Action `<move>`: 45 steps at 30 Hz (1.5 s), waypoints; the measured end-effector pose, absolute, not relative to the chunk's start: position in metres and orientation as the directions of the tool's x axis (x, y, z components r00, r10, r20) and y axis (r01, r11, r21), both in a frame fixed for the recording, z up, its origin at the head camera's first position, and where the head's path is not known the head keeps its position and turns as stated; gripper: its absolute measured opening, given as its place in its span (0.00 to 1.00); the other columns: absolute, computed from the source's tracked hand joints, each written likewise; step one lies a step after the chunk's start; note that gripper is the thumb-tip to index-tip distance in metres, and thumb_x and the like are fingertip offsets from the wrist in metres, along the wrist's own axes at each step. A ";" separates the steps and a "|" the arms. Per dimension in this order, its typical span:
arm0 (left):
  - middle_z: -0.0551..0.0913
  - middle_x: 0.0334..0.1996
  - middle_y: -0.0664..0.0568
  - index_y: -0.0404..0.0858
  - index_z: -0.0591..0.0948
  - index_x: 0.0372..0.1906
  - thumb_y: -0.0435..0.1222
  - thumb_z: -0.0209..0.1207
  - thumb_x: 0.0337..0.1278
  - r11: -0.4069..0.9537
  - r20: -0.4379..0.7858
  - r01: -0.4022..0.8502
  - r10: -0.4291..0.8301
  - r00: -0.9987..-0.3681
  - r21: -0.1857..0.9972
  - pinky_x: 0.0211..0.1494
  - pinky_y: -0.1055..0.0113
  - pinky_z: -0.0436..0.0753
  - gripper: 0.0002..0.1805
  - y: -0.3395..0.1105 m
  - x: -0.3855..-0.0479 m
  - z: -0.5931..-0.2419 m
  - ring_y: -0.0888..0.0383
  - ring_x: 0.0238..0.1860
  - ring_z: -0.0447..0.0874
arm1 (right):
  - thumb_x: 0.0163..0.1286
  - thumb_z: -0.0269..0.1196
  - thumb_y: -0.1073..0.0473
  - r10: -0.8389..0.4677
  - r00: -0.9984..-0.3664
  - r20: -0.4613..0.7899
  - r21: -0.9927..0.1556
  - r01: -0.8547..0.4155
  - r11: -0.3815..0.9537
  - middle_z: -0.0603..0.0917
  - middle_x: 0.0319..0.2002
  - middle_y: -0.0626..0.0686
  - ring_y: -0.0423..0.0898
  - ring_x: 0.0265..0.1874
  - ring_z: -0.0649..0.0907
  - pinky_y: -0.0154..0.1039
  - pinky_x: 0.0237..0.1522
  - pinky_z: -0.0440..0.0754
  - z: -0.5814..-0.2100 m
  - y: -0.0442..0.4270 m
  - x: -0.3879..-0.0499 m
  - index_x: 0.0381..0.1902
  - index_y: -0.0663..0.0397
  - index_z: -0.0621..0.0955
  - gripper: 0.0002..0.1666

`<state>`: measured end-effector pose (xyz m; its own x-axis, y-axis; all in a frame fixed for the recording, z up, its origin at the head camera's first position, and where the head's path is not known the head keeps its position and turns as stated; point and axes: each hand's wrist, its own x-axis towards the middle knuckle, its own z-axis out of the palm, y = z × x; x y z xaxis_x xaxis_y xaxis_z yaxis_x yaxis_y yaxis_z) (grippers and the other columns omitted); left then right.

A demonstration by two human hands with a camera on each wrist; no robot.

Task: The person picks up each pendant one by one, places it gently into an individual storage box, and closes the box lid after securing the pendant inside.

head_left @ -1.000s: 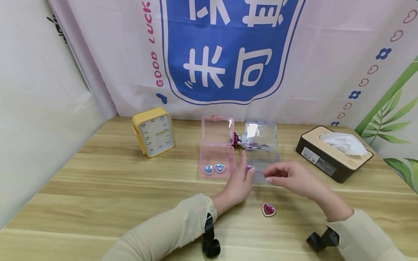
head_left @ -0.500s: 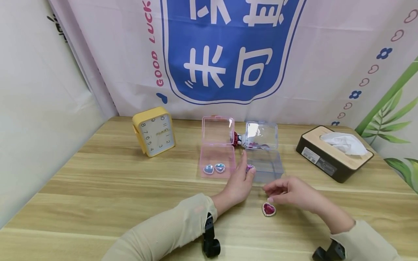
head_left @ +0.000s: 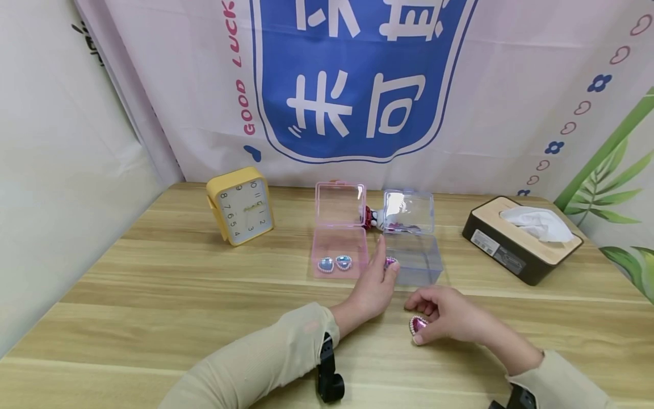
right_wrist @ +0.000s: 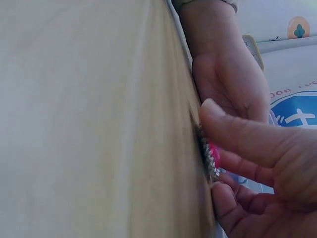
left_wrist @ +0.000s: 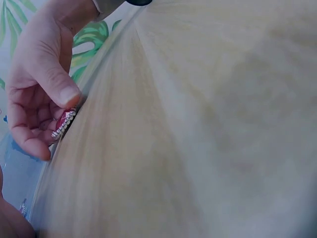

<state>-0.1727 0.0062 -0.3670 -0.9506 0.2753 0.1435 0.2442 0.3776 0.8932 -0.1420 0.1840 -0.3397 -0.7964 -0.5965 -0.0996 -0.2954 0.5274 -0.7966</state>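
Observation:
My right hand (head_left: 455,315) has its thumb and fingers at opposite edges of a red heart-shaped gem (head_left: 418,325) with a pearl-like border, low at the table. The right wrist view shows the gem (right_wrist: 213,154) on edge between thumb and fingertips. My left hand (head_left: 373,289) is held upright with straight fingers against the left side of an open clear bluish box (head_left: 419,261). A purple gem (head_left: 390,261) in that box is partly hidden by the left hand. Beside it stands an open pink clear box (head_left: 339,244), holding two blue gems (head_left: 326,264).
A yellow clock (head_left: 240,207) stands at the back left of the wooden table (head_left: 153,318). A tissue box (head_left: 521,238) sits at the back right. Behind the boxes' raised lids is a small red and white figure (head_left: 373,218). A printed cloth (head_left: 347,85) hangs behind the table.
My right hand has come back from the bluish box to the red gem and now pinches it, tilting it slightly. The left hand has stayed in place.

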 end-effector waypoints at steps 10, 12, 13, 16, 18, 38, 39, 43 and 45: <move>0.41 0.73 0.46 0.38 0.39 0.73 0.39 0.42 0.70 0.374 0.139 0.238 0.273 -0.952 0.896 0.74 0.58 0.47 0.35 0.006 -0.173 -0.367 0.52 0.72 0.43 | 0.43 0.73 0.61 -0.539 -0.834 -0.117 -0.772 -0.265 0.578 0.76 0.24 0.49 0.40 0.24 0.73 0.30 0.24 0.73 -0.338 0.180 -0.142 0.28 0.58 0.75 0.19; 0.42 0.73 0.46 0.38 0.40 0.73 0.39 0.42 0.70 0.373 0.142 0.240 0.273 -0.952 0.896 0.74 0.58 0.47 0.35 0.006 -0.173 -0.366 0.52 0.72 0.43 | 0.43 0.73 0.61 -0.530 -0.840 -0.117 -0.775 -0.257 0.578 0.76 0.23 0.48 0.40 0.23 0.73 0.30 0.23 0.73 -0.337 0.179 -0.142 0.28 0.58 0.75 0.18; 0.42 0.73 0.46 0.37 0.40 0.73 0.39 0.42 0.70 0.372 0.144 0.243 0.273 -0.951 0.896 0.74 0.58 0.47 0.35 0.006 -0.173 -0.366 0.52 0.72 0.43 | 0.44 0.73 0.61 -0.529 -0.841 -0.116 -0.776 -0.255 0.576 0.76 0.23 0.48 0.40 0.23 0.73 0.30 0.24 0.74 -0.337 0.180 -0.142 0.28 0.58 0.75 0.17; 0.42 0.73 0.46 0.37 0.40 0.72 0.39 0.42 0.70 0.369 0.154 0.251 0.273 -0.950 0.895 0.74 0.58 0.47 0.35 0.006 -0.172 -0.366 0.51 0.72 0.44 | 0.46 0.71 0.62 -0.530 -0.841 -0.113 -0.785 -0.251 0.566 0.78 0.24 0.49 0.39 0.25 0.75 0.30 0.26 0.76 -0.336 0.180 -0.143 0.29 0.60 0.77 0.14; 0.42 0.73 0.46 0.36 0.40 0.72 0.39 0.42 0.70 0.370 0.159 0.256 0.274 -0.949 0.893 0.74 0.57 0.48 0.35 0.006 -0.172 -0.366 0.51 0.72 0.44 | 0.49 0.70 0.63 -0.526 -0.843 -0.112 -0.787 -0.249 0.565 0.80 0.26 0.49 0.39 0.26 0.77 0.30 0.28 0.78 -0.334 0.181 -0.144 0.31 0.61 0.79 0.12; 0.41 0.73 0.46 0.36 0.40 0.72 0.39 0.42 0.70 0.383 0.149 0.254 0.283 -0.948 0.888 0.74 0.58 0.46 0.35 0.005 -0.173 -0.365 0.52 0.72 0.42 | 0.65 0.54 0.69 -0.484 -0.875 -0.034 -0.788 -0.274 0.551 0.84 0.37 0.59 0.40 0.33 0.82 0.36 0.36 0.84 -0.294 0.189 -0.162 0.48 0.71 0.78 0.15; 0.41 0.73 0.46 0.36 0.40 0.72 0.39 0.42 0.70 0.383 0.150 0.255 0.283 -0.947 0.888 0.74 0.58 0.46 0.35 0.005 -0.173 -0.365 0.52 0.72 0.42 | 0.65 0.54 0.70 -0.478 -0.878 -0.019 -0.776 -0.288 0.561 0.85 0.36 0.58 0.40 0.33 0.82 0.36 0.35 0.84 -0.292 0.189 -0.165 0.47 0.71 0.79 0.14; 0.41 0.73 0.46 0.36 0.40 0.72 0.39 0.42 0.70 0.379 0.151 0.255 0.283 -0.947 0.890 0.74 0.58 0.46 0.35 0.006 -0.172 -0.365 0.52 0.72 0.42 | 0.65 0.54 0.69 -0.459 -0.888 0.017 -0.732 -0.324 0.600 0.85 0.36 0.57 0.41 0.33 0.81 0.40 0.34 0.84 -0.285 0.188 -0.174 0.47 0.67 0.80 0.14; 0.41 0.73 0.46 0.37 0.40 0.72 0.39 0.42 0.70 0.378 0.152 0.255 0.280 -0.948 0.890 0.74 0.57 0.47 0.35 0.006 -0.172 -0.365 0.52 0.72 0.43 | 0.66 0.55 0.69 -0.444 -0.896 0.025 -0.714 -0.326 0.619 0.85 0.37 0.57 0.42 0.34 0.81 0.40 0.34 0.83 -0.282 0.186 -0.180 0.47 0.65 0.81 0.14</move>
